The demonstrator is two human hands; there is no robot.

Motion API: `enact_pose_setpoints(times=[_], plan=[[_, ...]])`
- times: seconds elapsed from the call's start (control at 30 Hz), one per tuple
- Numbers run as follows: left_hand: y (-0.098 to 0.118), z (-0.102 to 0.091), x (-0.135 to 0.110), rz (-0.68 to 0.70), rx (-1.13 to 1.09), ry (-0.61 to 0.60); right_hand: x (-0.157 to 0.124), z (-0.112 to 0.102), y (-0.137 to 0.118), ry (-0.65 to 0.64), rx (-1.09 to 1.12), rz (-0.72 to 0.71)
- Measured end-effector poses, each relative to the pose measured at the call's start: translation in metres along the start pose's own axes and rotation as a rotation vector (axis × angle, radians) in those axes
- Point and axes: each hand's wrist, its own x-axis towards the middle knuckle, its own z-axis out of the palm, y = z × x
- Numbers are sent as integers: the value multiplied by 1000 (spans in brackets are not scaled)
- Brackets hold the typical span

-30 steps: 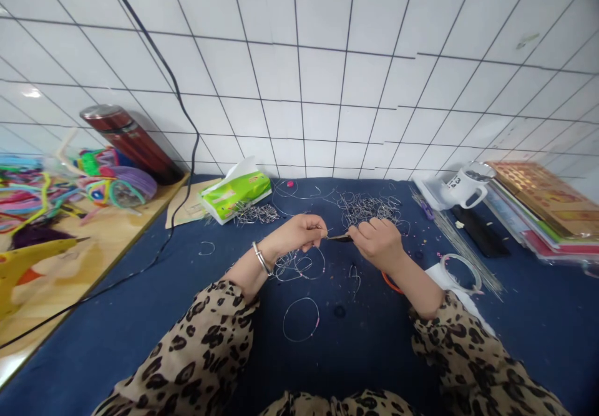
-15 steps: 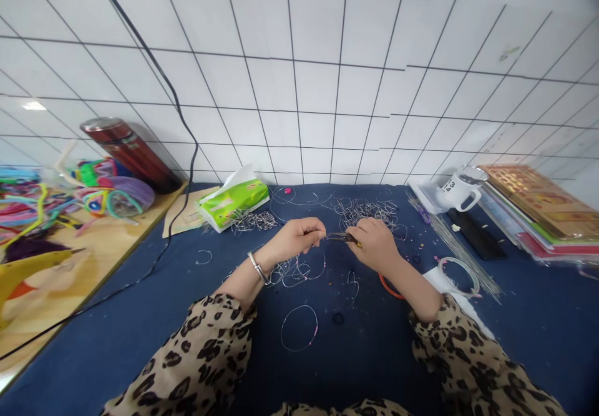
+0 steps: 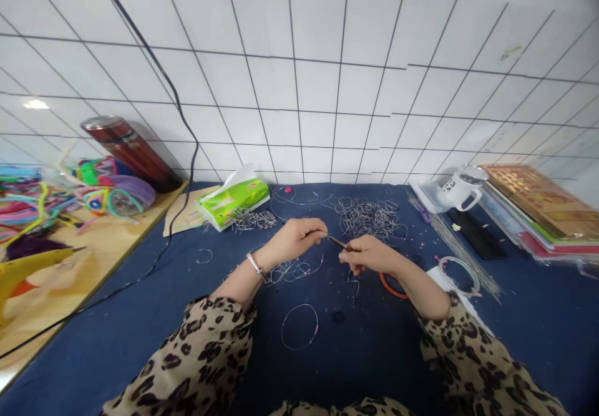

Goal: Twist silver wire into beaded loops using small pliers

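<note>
In the head view, my left hand (image 3: 304,236) is closed in a pinch on a thin wire, of which only a little shows at the fingertips. My right hand (image 3: 367,254) is wrapped round a pair of pliers (image 3: 337,242), whose dark narrow jaws point left and reach close to the left fingertips. Whether the jaws touch the wire I cannot tell. Below my left wrist lies a tangle of wire loops (image 3: 292,270) with a few pink beads. A single wire ring (image 3: 300,327) with pink beads lies nearer to me on the dark blue cloth (image 3: 374,353).
A heap of bent wires (image 3: 369,217) lies behind my hands. At the left are a green tissue pack (image 3: 238,201), a black cable (image 3: 180,207) and a red flask (image 3: 135,154). To the right stand a white mug (image 3: 463,190), straight wires (image 3: 461,251) and a coil (image 3: 458,276).
My right hand has moved down and turned, so the pliers now slant up to the left instead of lying nearly level. My left hand has barely moved.
</note>
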Motion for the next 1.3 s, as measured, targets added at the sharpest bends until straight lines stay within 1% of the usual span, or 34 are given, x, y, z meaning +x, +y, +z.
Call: enact_pose_setpoints(times=[0.17,0.3,0.4,0.53,0.7,0.9,1.13,1.2,1.3], plan=[[2,0,0,36,68,52,-1,1,-2,-17,86,18],[2,1,0,44,89,95,0,4,-3,-22,165,5],[1,2,1,43,92,107,1,6,-2,-26,215,-11],[0,4,1,44,92,125,2,10,-1,-31,282,13],[0,5,1,40,96,123,3,13,0,-7,290,34],[1,4,1,53,128,109,2,14,-2,16,180,22],[4,4,0,18,139,143,0,11,-3,130,-176,-24],[3,1,0,20,110,122,1,13,-2,133,-249,-47],[1,-4,-1,19,21,28,1,18,-3,104,-299,-88]])
